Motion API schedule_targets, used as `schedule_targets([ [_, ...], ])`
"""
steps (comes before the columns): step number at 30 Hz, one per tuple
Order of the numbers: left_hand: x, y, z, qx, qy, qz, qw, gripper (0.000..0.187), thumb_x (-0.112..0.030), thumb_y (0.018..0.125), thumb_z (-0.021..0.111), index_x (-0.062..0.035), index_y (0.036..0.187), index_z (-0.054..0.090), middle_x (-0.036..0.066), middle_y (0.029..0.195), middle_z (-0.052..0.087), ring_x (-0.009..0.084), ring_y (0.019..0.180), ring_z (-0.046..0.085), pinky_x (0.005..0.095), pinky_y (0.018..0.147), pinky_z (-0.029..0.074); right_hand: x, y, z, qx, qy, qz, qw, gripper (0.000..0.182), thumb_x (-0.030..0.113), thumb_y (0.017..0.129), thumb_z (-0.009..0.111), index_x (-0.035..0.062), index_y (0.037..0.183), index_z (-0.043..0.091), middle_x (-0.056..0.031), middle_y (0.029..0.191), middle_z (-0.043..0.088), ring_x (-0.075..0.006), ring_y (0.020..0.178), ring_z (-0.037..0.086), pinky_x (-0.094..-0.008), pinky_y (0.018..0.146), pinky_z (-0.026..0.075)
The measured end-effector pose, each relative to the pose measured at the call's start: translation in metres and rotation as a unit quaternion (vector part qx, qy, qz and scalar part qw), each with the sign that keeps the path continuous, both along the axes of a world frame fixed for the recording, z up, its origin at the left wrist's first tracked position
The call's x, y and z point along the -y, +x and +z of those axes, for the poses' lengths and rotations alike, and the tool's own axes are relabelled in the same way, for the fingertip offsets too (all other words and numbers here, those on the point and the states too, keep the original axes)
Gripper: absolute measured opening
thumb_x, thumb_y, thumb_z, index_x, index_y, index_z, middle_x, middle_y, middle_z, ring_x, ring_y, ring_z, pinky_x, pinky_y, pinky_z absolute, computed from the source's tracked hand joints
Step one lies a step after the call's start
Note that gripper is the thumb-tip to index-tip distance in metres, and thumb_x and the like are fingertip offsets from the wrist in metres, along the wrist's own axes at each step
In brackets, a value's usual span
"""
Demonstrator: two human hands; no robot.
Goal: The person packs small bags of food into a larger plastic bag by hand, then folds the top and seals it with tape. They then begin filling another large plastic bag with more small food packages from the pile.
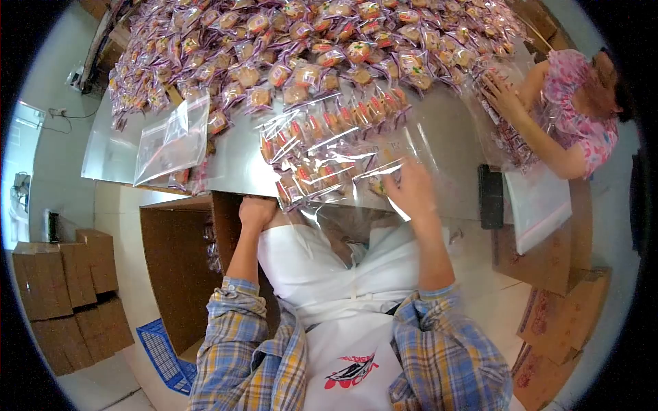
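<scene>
Packing room, cardboard boxes [65, 274] stacked at left, and a shiny metal worktop [233, 168] heaped w/ wrapped snack packets [308, 48] across its far side. Front and centre: a big clear bag [322, 161], already part-filled w/ packets, lying on the worktop's near edge, mouth towards the person. Right hand [410, 188] is on the bag's right side, fingers curled into the film, pinching it. Left hand [256, 211] sits at the worktop edge by the bag's lower left corner; whether its grip is closed on the film, can't tell (knuckles hide it). Bag lies between the two hands, long axis running away from the body towards the heap; right hand is further in. Opp. side, a co-worker's hand [500, 96] presses on another filled bag [510, 137]. An empty clear bag [171, 140] lies flat at left.
</scene>
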State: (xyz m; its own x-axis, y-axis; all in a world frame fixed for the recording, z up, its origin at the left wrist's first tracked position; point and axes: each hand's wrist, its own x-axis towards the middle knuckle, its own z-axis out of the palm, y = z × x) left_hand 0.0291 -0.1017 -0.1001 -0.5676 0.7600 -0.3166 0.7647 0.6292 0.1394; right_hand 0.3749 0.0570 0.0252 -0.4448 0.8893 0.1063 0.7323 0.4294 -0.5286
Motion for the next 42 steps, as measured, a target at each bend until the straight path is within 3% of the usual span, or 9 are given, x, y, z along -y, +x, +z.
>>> schedule_targets([
  [7, -0.002, 0.009, 0.016, -0.003, -0.006, -0.005, 1.0, 0.046, -0.045, 0.093, 0.05, -0.0097, 0.113, 0.073, 0.022, 0.115, 0.071, 0.0414, 0.105, 0.067, 0.0474, 0.093, 0.054, 0.01, 0.005, 0.014, 0.093, -0.074, 0.037, 0.992, 0.052, 0.033, 0.084, 0.071, 0.0031, 0.126, 0.061, -0.0203, 0.119, 0.065, -0.0411, 0.107, 0.061, -0.0477, 0.097, 0.049],
  [11, -0.002, 0.013, 0.023, 0.003, -0.013, 0.018, 1.0, 0.045, -0.044, 0.093, 0.051, -0.0103, 0.111, 0.074, 0.022, 0.112, 0.072, 0.0413, 0.103, 0.068, 0.0477, 0.092, 0.054, 0.01, 0.003, 0.014, -0.056, -0.124, -0.067, 0.988, 0.051, 0.025, 0.082, 0.074, 0.0055, 0.127, 0.061, -0.0183, 0.118, 0.063, -0.0385, 0.106, 0.062, -0.0458, 0.092, 0.051],
  [17, -0.004, 0.005, 0.012, 0.002, -0.008, 0.014, 1.0, 0.046, -0.044, 0.091, 0.053, -0.0077, 0.11, 0.074, 0.023, 0.111, 0.071, 0.042, 0.103, 0.068, 0.0479, 0.092, 0.054, 0.015, -0.027, -0.029, -0.217, 0.037, 0.008, 0.975, 0.047, 0.017, 0.082, 0.073, 0.0028, 0.125, 0.06, -0.0158, 0.119, 0.057, -0.0349, 0.103, 0.062, -0.0444, 0.092, 0.05],
  [22, -0.002, 0.02, 0.034, 0.036, 0.027, 0.112, 0.993, 0.048, -0.044, 0.089, 0.056, -0.0035, 0.109, 0.073, 0.025, 0.11, 0.071, 0.0421, 0.104, 0.068, 0.0465, 0.091, 0.055, 0.024, -0.03, -0.015, -0.204, 0.05, 0.094, 0.973, 0.058, 0.016, 0.079, 0.077, 0.0044, 0.133, 0.058, -0.0223, 0.14, 0.049, -0.0419, 0.131, 0.047, -0.0467, 0.107, 0.043],
  [26, -0.004, 0.026, 0.046, 0.042, 0.044, 0.087, 0.994, 0.048, -0.043, 0.089, 0.056, -0.0036, 0.11, 0.073, 0.025, 0.11, 0.071, 0.042, 0.105, 0.068, 0.0461, 0.092, 0.055, 0.026, -0.035, -0.041, -0.161, 0.117, 0.089, 0.976, 0.059, 0.021, 0.077, 0.084, 0.0118, 0.132, 0.064, -0.0233, 0.143, 0.046, -0.0421, 0.129, 0.05, -0.0459, 0.106, 0.045],
  [33, -0.003, 0.019, 0.034, 0.029, 0.012, 0.069, 0.997, 0.051, -0.046, 0.088, 0.058, -0.0035, 0.112, 0.073, 0.024, 0.113, 0.071, 0.0415, 0.106, 0.068, 0.0459, 0.092, 0.055, 0.026, -0.029, -0.054, -0.161, 0.059, 0.044, 0.984, 0.101, 0.021, 0.073, 0.087, -0.0024, 0.152, 0.029, -0.0244, 0.149, 0.043, -0.0421, 0.136, 0.046, -0.0454, 0.112, 0.042],
  [35, -0.005, 0.028, 0.047, 0.043, 0.037, 0.139, 0.989, 0.053, -0.048, 0.087, 0.058, -0.0033, 0.113, 0.072, 0.025, 0.115, 0.07, 0.0415, 0.107, 0.068, 0.0458, 0.093, 0.054, 0.02, -0.028, -0.04, -0.207, 0.108, 0.087, 0.968, 0.099, 0.016, 0.076, 0.082, -0.003, 0.154, 0.024, -0.0274, 0.153, 0.035, -0.0444, 0.143, 0.036, -0.0488, 0.117, 0.034],
  [36, 0.002, 0.0, -0.002, 0.021, -0.006, 0.057, 0.998, 0.056, -0.05, 0.087, 0.059, -0.0035, 0.115, 0.072, 0.025, 0.117, 0.07, 0.0413, 0.109, 0.067, 0.0457, 0.095, 0.054, 0.02, -0.029, -0.042, -0.208, 0.118, 0.08, 0.968, 0.099, 0.014, 0.077, 0.079, -0.0029, 0.155, 0.022, -0.0281, 0.155, 0.032, -0.0455, 0.144, 0.034, -0.0495, 0.118, 0.032],
  [42, 0.003, 0.028, 0.038, 0.046, 0.026, 0.124, 0.991, 0.054, -0.046, 0.084, 0.062, 0.0004, 0.11, 0.072, 0.026, 0.112, 0.07, 0.0428, 0.109, 0.065, 0.0479, 0.096, 0.053, 0.036, -0.026, -0.052, -0.216, 0.127, 0.038, 0.967, 0.091, 0.006, 0.079, 0.071, -0.0041, 0.154, 0.02, -0.0293, 0.159, 0.025, -0.0471, 0.145, 0.031, -0.0501, 0.121, 0.026],
])
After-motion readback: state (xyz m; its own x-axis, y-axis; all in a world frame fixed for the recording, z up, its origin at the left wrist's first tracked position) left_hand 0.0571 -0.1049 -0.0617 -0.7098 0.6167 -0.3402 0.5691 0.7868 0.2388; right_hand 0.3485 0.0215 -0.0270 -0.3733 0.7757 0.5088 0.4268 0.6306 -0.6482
